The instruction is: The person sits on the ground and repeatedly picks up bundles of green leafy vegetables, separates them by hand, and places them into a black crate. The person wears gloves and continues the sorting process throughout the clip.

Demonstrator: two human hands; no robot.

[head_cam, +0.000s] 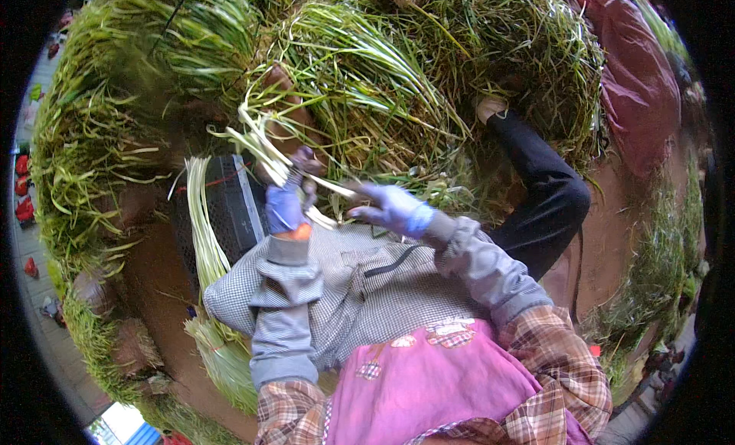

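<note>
My left hand, in a bluish-purple glove, grips a small bunch of pale-stemmed leafy stalks above my lap. The stalks' green leaves trail away over the heap in front. My right hand, gloved alike, is blurred at the near end of one pale stalk; whether its fingers close on it cannot be made out. Grey checked cloth covers my lap below both hands. Left of my left hand, a bundle of pale stalks lies along a dark perforated crate.
Nearer me on the left sits another bundle of pale stalks with a thin red tie. A large heap of green leafy stalks curves round the front. A bent leg in black trousers and a dull red cloth are at right.
</note>
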